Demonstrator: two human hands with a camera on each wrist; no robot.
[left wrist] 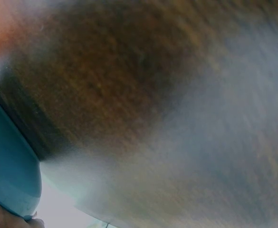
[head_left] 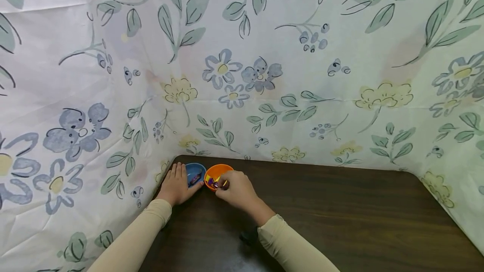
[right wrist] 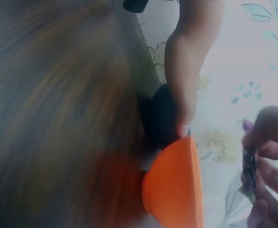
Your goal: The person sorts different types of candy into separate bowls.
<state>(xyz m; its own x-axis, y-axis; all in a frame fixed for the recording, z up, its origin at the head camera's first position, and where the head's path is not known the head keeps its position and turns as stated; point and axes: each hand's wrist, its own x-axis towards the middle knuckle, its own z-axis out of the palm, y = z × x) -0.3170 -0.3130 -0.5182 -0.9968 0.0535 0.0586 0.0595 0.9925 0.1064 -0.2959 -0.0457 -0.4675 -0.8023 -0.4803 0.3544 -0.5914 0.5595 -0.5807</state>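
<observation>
A blue bowl [head_left: 193, 168] stands at the table's far left corner, a wrapped candy [head_left: 195, 178] inside it. My left hand [head_left: 178, 187] rests against this bowl, fingers extended along its left side and thumb reaching across its near side. To its right is an orange bowl [head_left: 220, 169] holding several purple and yellow wrapped candies [head_left: 212, 182]. Above the orange bowl's right side, my right hand [head_left: 239, 189] pinches a small candy in a dark purple wrapper [right wrist: 249, 168] between thumb and fingers. In the right wrist view the candy is higher than the bowl's rim.
Both bowls sit on a dark brown wooden table [head_left: 332, 205]. A white cloth [head_left: 295, 62] printed with leaves and flowers rises like a wall behind the table and along its sides. The left forearm runs close beside the left cloth.
</observation>
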